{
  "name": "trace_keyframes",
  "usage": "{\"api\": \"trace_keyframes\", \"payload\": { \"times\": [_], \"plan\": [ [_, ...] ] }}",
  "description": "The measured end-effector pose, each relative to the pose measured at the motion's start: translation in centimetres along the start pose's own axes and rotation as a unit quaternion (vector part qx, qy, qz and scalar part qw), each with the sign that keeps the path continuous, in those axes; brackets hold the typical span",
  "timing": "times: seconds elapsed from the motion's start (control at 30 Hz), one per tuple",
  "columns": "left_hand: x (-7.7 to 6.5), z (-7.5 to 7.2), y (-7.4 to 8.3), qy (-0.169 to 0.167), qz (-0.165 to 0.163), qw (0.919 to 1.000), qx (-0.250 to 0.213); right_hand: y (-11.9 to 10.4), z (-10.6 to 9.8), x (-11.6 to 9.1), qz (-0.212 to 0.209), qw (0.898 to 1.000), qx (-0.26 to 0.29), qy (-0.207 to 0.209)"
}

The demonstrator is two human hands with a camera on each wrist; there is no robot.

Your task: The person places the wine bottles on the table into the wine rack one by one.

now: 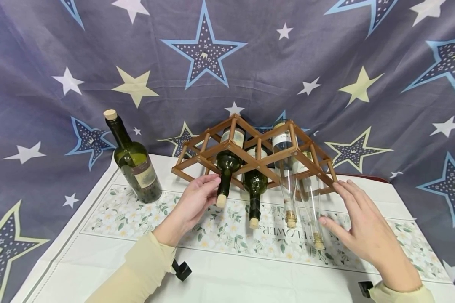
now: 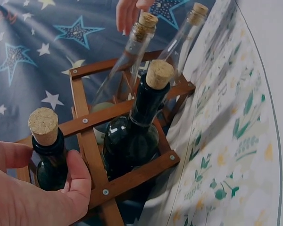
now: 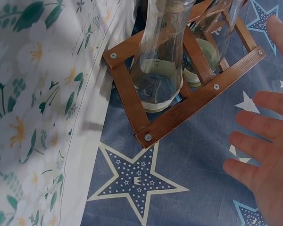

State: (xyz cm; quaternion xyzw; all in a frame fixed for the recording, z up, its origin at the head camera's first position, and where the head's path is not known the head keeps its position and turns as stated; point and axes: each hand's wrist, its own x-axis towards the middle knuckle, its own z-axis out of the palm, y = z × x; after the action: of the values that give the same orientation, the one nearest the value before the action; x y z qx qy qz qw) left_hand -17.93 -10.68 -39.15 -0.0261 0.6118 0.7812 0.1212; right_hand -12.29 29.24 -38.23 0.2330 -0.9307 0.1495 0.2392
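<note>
A folding wooden wine rack point(image 1: 214, 151) stands on the table with bottles lying in it, corked necks toward me. My left hand point(image 1: 192, 202) grips the neck of the leftmost dark green wine bottle point(image 1: 227, 162), thumb and fingers on either side below its cork point(image 2: 43, 126). Beside it lies a second green wine bottle point(image 1: 255, 183), lower in the rack. Two clear glass bottles point(image 1: 288, 181) fill slots farther right. At the rack's right end is my right hand point(image 1: 368, 227), fingers extended and holding nothing; whether its fingertips touch the rack I cannot tell.
Another corked green wine bottle point(image 1: 140, 166) stands upright on the table, left of the rack. A white cloth with a floral band point(image 1: 227, 248) covers the table. Behind the rack hangs a grey-blue curtain point(image 1: 258, 63) with stars.
</note>
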Motion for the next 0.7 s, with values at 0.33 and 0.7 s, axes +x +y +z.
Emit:
{"api": "trace_keyframes", "payload": {
  "times": [0.33, 0.7],
  "plan": [
    [-0.20, -0.42, -0.20, 0.028, 0.037, 0.9962, 0.073, -0.15, 0.00, 0.06, -0.002, 1.000, 0.003, 0.002],
    [-0.95, -0.98, -0.35, 0.056, 0.108, 0.9831, 0.137, -0.41, -0.03, -0.02, -0.006, 1.000, 0.001, 0.006]
  ]
}}
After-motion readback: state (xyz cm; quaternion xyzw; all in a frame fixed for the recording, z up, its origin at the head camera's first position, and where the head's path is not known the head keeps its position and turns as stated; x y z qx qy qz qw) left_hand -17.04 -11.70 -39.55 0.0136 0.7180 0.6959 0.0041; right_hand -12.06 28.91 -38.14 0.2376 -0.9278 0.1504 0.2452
